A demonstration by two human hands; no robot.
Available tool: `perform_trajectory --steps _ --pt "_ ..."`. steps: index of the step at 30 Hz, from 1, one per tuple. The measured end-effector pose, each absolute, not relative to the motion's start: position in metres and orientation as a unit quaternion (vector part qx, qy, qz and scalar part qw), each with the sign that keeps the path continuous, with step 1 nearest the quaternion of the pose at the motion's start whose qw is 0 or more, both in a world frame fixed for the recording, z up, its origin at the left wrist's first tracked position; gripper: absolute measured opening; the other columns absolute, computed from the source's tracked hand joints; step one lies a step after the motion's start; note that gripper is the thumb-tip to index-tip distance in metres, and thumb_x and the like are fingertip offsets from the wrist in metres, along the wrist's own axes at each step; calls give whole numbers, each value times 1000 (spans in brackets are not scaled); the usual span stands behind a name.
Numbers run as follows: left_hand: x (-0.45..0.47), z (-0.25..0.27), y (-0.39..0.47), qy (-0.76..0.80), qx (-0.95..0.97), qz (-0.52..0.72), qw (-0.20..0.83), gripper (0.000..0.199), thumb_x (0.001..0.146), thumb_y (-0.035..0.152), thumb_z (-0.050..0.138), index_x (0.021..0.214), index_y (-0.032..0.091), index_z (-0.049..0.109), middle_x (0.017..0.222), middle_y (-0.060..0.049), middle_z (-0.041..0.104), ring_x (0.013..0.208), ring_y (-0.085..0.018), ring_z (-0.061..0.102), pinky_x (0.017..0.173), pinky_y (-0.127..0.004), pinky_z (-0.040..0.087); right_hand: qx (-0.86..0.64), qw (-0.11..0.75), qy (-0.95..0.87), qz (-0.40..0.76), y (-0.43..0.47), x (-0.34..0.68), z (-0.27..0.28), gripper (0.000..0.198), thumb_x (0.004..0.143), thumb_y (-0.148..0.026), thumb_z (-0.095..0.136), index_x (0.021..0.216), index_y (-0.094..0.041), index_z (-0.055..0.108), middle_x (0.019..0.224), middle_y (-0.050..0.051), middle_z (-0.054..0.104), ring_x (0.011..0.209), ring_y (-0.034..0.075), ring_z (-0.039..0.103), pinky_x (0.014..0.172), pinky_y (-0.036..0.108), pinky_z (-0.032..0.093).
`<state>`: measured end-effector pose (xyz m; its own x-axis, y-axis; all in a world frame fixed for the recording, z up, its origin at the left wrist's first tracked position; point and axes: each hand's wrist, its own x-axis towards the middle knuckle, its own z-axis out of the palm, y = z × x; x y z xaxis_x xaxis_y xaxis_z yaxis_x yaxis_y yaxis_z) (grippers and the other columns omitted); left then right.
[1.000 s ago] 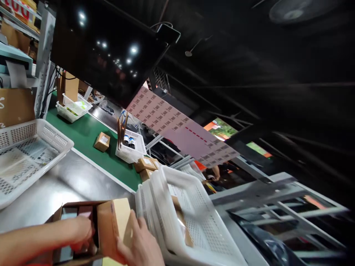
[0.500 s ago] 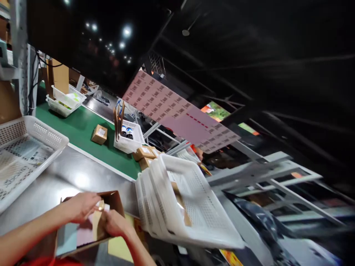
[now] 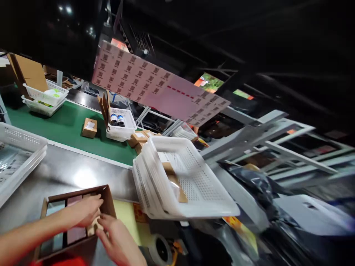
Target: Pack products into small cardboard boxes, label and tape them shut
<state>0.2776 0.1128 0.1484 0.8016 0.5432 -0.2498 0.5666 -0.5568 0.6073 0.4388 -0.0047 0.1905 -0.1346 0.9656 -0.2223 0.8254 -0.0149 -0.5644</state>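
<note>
An opened brown cardboard carton (image 3: 108, 199) sits on the metal bench at lower left. Inside it stand a pale blue box (image 3: 57, 240), a pink box (image 3: 76, 234) and a beige packet (image 3: 93, 226), side by side. My left hand (image 3: 87, 210) reaches over the carton with its fingers laid out flat above the beige packet, partly covering it. At the carton's right side is my right hand (image 3: 118, 236), fingers spread, their tips beside the packet. Nothing shows held in either hand.
Stacked white baskets (image 3: 194, 184), the top one holding a piece of cardboard, stand tilted on the right. Another white basket (image 3: 24, 136) is at left. Beyond the bench, a green belt (image 3: 66, 122) carries a small brown box (image 3: 89, 128). A tape roll (image 3: 161, 249) lies low.
The small white and gold thing between my hands has gone from sight. My hands have come down over the carton's contents and my right fingers have opened. The view has shifted right.
</note>
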Motion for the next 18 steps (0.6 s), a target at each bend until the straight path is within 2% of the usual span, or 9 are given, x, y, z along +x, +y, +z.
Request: perform_trajectory --steps 2,3,5,6,9,12,14,17,18 --pt "232 146 94 342 887 26 309 51 104 32 48 151 23 64 172 -15 51 158 -35 48 133 -50 38 -663 253 -645 284 -12 465 189 39 105 -42 52 120 -22 81 123 12 83 116 29 76 105 39 57" --pt "207 142 81 376 882 69 275 46 103 36 49 142 25 69 162 -15 60 150 -36 55 128 -52 44 -689 301 -604 265 -13 476 184 47 105 -49 53 131 -19 79 132 15 80 125 32 73 112 44 55" --pt "160 129 54 472 845 161 195 41 108 45 38 114 25 74 127 -17 73 123 -36 68 111 -54 55 -746 334 -520 249 -12 491 169 70 104 -61 51 150 -10 66 152 23 67 144 38 63 125 54 47" --pt "141 121 41 510 823 177 176 42 108 53 40 99 25 71 110 -14 73 106 -34 71 98 -51 60 -758 325 -497 272 -10 492 159 78 104 -64 50 156 -7 60 159 25 61 150 39 58 129 56 42" --pt "114 100 11 563 778 187 207 41 100 66 58 89 26 62 91 -5 66 81 -26 68 75 -37 62 -744 259 -510 346 -8 473 134 85 103 -63 52 168 -9 44 173 22 43 161 38 44 135 56 35" --pt "131 104 6 512 799 171 265 35 92 59 72 103 25 68 109 -9 73 96 -28 72 86 -37 63 -727 141 -579 340 -18 441 127 90 101 -57 59 170 -3 39 174 26 38 161 43 42 132 59 39" --pt "152 120 17 472 825 104 292 37 84 53 79 108 24 73 118 -12 76 107 -33 72 96 -44 62 -697 32 -627 347 -24 428 133 98 98 -66 64 166 2 43 171 32 38 160 49 41 129 62 42" --pt "172 135 41 439 844 -17 308 35 81 49 82 101 20 78 113 -13 78 109 -38 72 96 -52 61 -653 -87 -679 326 -23 424 145 121 71 -74 92 159 1 56 168 38 39 158 57 39 126 65 44" --pt "174 132 48 428 853 -29 296 35 83 51 81 98 19 79 108 -12 79 105 -38 73 93 -52 62 -648 -91 -693 304 -19 425 146 116 64 -71 98 152 -3 64 165 38 47 153 58 46 124 65 48"
